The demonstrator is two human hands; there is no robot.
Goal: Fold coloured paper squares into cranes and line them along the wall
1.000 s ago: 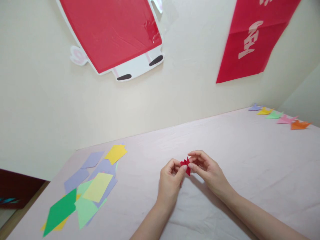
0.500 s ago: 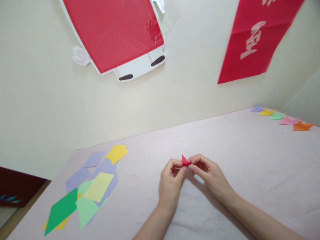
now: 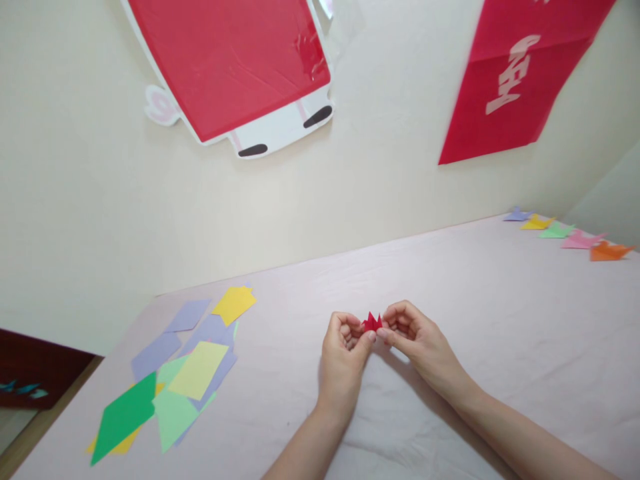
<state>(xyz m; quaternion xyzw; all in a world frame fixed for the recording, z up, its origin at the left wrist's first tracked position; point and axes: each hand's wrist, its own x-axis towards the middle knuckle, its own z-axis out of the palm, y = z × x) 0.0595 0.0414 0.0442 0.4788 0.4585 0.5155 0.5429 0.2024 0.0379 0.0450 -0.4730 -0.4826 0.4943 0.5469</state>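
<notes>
A small folded piece of red paper (image 3: 372, 323) is held just above the pale pink tablecloth (image 3: 500, 320) in the middle of the view. My left hand (image 3: 344, 360) pinches its left side with curled fingers. Pinching its right side is my right hand (image 3: 415, 340), thumb and forefinger pressed together. Two small points of the red paper stick up between the fingertips.
A loose pile of coloured paper squares (image 3: 175, 380) in green, yellow and lilac lies on the table's left. A row of folded paper figures (image 3: 570, 235) runs along the far right edge. Red posters (image 3: 235, 60) hang on the cream wall behind.
The red paper has been turned and refolded between my fingertips: one point showed half a second ago, two points show now. Both hands stayed in the same place.
</notes>
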